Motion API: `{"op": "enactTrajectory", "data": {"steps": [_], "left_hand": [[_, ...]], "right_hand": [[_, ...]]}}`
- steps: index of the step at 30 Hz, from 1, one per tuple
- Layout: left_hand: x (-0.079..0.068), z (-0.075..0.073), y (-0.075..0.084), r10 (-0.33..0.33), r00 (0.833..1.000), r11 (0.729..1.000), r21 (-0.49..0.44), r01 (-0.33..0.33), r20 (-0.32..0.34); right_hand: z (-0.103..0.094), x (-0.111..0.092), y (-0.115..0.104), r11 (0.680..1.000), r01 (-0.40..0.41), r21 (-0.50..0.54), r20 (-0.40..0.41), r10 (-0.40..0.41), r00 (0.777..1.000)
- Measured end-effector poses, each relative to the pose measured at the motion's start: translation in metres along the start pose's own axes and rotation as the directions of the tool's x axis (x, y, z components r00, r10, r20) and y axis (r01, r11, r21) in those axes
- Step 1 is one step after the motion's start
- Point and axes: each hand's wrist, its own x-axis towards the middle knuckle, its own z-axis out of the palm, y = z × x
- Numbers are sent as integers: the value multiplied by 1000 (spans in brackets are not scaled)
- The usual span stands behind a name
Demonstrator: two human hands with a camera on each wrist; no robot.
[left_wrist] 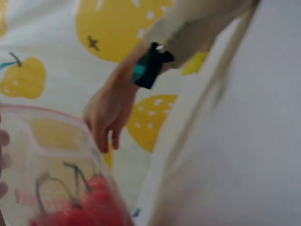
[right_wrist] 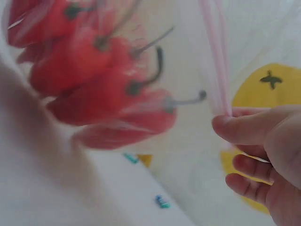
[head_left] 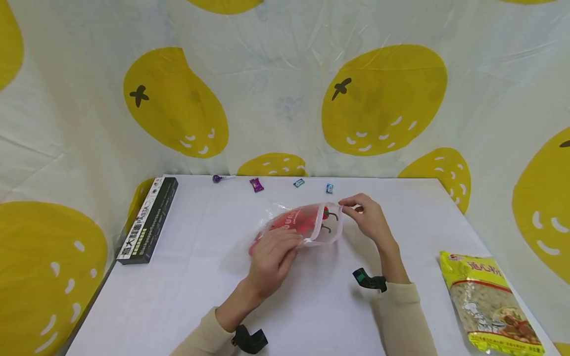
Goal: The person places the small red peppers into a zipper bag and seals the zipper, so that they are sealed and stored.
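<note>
A clear zip bag (head_left: 307, 222) with a pale pink seal holds several red chili peppers (right_wrist: 113, 94) with dark stems. Its mouth faces right and gapes in the head view. My left hand (head_left: 273, 254) grips the bag's near side, fingers lying over the printed front; in the left wrist view only its fingertips (left_wrist: 3, 162) show at the left edge. With thumb and forefinger, my right hand (right_wrist: 258, 146) pinches the seal at the bag's right corner, its other fingers loosely bent.
Along the back edge lie a purple lollipop (head_left: 217, 178), a purple-wrapped candy (head_left: 256, 185) and two small blue-wrapped candies (head_left: 329, 188). A black and white pasta box (head_left: 149, 220) lies at the left. At the right is a yellow bag of pasta (head_left: 492, 301). A fruit-print curtain (head_left: 276, 99) hangs behind.
</note>
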Motion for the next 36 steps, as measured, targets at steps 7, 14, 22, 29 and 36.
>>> {"op": "enactTrajectory", "data": {"steps": [7,14,22,29,36], "left_hand": [[25,-30,-8,-245,942,965,-153,214,-230],[45,-48,-22,-418,845,904,-245,351,-334],[51,-49,-33,-663,705,734,-404,547,-250],[53,-46,-22,-752,638,632,-453,629,-164],[43,-37,-29,-746,644,632,-481,607,-167]], "right_hand": [[-30,-10,-34,994,106,11,-15,-106,994],[-47,-22,-58,964,246,97,-140,-232,963],[-60,-30,-68,915,362,176,-313,-296,902],[-60,-31,-68,960,281,15,-275,-266,924],[-38,-23,-109,879,434,-199,-228,-472,851]]}}
